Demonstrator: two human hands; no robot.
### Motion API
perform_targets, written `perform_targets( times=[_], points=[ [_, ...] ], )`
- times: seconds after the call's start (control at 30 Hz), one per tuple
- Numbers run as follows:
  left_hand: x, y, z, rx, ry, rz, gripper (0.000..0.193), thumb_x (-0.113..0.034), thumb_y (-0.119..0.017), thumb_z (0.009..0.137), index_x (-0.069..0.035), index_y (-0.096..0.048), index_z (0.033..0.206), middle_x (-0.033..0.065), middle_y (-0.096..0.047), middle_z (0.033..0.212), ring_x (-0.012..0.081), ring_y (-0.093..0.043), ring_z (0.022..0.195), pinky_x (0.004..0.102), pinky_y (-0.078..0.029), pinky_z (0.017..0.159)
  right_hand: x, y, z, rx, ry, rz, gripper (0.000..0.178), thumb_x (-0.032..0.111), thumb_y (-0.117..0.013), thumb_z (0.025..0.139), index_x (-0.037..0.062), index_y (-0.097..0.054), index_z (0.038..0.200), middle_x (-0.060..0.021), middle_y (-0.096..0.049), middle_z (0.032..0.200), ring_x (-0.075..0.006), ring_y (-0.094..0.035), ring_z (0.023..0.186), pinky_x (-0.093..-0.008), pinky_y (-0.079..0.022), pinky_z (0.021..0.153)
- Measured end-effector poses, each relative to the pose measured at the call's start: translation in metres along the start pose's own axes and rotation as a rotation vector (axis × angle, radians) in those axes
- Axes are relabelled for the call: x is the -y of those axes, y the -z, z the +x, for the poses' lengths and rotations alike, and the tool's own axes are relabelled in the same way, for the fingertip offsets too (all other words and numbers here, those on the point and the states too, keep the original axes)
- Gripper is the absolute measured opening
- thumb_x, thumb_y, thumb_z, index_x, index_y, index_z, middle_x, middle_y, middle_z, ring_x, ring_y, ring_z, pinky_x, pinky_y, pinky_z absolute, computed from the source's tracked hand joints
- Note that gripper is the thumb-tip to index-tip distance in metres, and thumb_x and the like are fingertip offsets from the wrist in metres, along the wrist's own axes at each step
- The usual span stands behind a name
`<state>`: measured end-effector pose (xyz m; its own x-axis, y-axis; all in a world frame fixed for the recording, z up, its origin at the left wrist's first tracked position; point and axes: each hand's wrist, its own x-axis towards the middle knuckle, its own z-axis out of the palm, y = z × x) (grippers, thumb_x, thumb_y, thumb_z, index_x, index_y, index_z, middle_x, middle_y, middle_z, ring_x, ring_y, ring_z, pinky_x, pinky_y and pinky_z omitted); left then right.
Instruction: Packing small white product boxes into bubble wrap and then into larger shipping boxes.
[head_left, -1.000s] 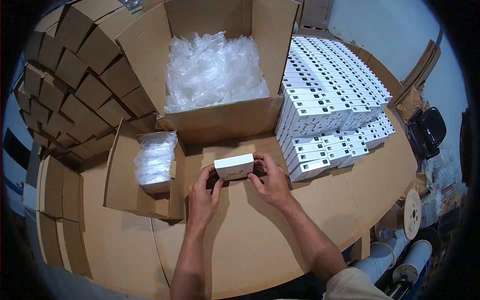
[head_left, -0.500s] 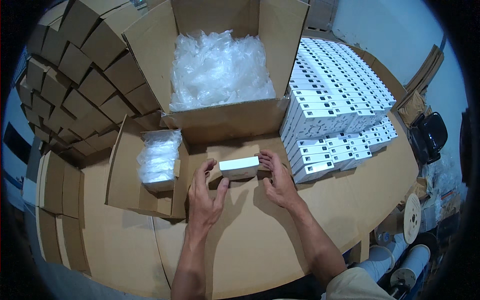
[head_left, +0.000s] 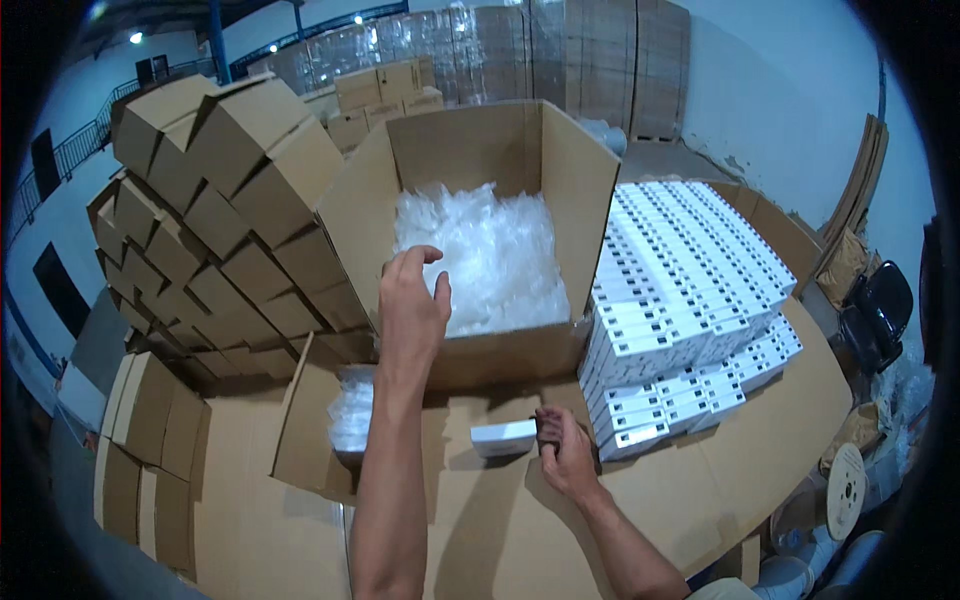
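Note:
My left hand [head_left: 413, 300] hovers over the front left of a large open carton [head_left: 480, 362], its fingers curved and the thumb apart, with nothing in it. Below and beyond it lies a heap of clear plastic bags [head_left: 500, 265] filling the carton. On the cardboard-covered table, a small white box [head_left: 503, 438] stands on its long side. My right hand [head_left: 568, 455] is beside that box's right end, fingertips close to its edge; whether they touch is unclear. Its fingers and thumb are apart. My left forearm partly hides a smaller open carton [head_left: 305, 440] with bagged items [head_left: 350, 408] inside.
At the right, rows of white boxes [head_left: 690, 270] stand stacked on the table [head_left: 680, 510]. Tilted brown cartons [head_left: 230, 230] pile up at the left, with more cartons [head_left: 150, 450] nearer. A black chair [head_left: 875, 315] and cable spools [head_left: 845, 490] are beyond the right edge.
My left hand has left the white box's side and reached forward over the large carton. My right hand stays beside the box. The view has tilted up, showing more background.

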<state>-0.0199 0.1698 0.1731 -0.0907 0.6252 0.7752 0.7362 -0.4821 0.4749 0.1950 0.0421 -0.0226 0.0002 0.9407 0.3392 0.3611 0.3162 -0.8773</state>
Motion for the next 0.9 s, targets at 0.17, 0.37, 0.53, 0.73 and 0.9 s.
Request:
perform_targets(
  times=[0.17, 0.37, 0.53, 0.73, 0.9],
  points=[
    [0.051, -0.034, 0.07, 0.281, -0.161, 0.132, 0.033, -0.003, -0.076, 0.079, 0.0, -0.065, 0.109, 0.0223, -0.067, 0.108, 0.0399, -0.063, 0.103, 0.0479, -0.052, 0.089, -0.003, 0.001, 0.0, -0.015, 0.004, -0.049, 0.052, -0.01, -0.045, 0.079, -0.0045, -0.049, 0.13, -0.0204, -0.066, 0.122, -0.0309, -0.067, 0.115, -0.0378, -0.053, 0.1],
    [0.094, -0.088, 0.117, 0.241, -0.242, 0.151, 0.031, -0.001, -0.074, 0.077, -0.001, -0.068, 0.108, 0.0201, -0.065, 0.107, 0.0398, -0.062, 0.103, 0.0494, -0.053, 0.087, -0.002, -0.002, 0.0, -0.02, -0.043, -0.018, 0.05, -0.007, -0.051, 0.076, -0.003, -0.053, 0.127, -0.0221, -0.065, 0.12, -0.0367, -0.065, 0.113, -0.0426, -0.052, 0.1],
    [0.129, -0.124, 0.137, 0.222, -0.371, 0.312, 0.047, -0.003, -0.077, 0.073, -0.01, -0.068, 0.118, 0.0167, -0.062, 0.113, 0.0389, -0.06, 0.106, 0.047, -0.051, 0.093, -0.005, -0.002, 0.001, -0.033, -0.019, -0.031, 0.048, -0.004, -0.053, 0.077, -0.0036, -0.054, 0.125, -0.0219, -0.067, 0.117, -0.0358, -0.068, 0.109, -0.0414, -0.054, 0.097],
    [0.144, -0.128, 0.14, 0.334, -0.325, 0.28, 0.032, -0.004, -0.08, 0.069, -0.008, -0.073, 0.1, 0.0144, -0.062, 0.112, 0.0369, -0.058, 0.11, 0.0455, -0.049, 0.096, -0.006, -0.003, 0.003, -0.041, -0.049, -0.068, 0.046, -0.005, -0.052, 0.078, -0.0048, -0.054, 0.123, -0.0185, -0.069, 0.116, -0.0283, -0.07, 0.107, -0.0368, -0.055, 0.097],
    [0.125, -0.119, 0.151, 0.071, -0.332, 0.106, 0.014, -0.006, -0.076, 0.073, -0.004, -0.07, 0.086, 0.0151, -0.064, 0.106, 0.0347, -0.059, 0.109, 0.0463, -0.05, 0.092, -0.009, -0.004, 0.003, -0.051, -0.049, -0.012, 0.045, -0.004, -0.054, 0.077, -0.0049, -0.055, 0.122, -0.0175, -0.069, 0.116, -0.0271, -0.071, 0.105, -0.0369, -0.057, 0.094]
  ],
)
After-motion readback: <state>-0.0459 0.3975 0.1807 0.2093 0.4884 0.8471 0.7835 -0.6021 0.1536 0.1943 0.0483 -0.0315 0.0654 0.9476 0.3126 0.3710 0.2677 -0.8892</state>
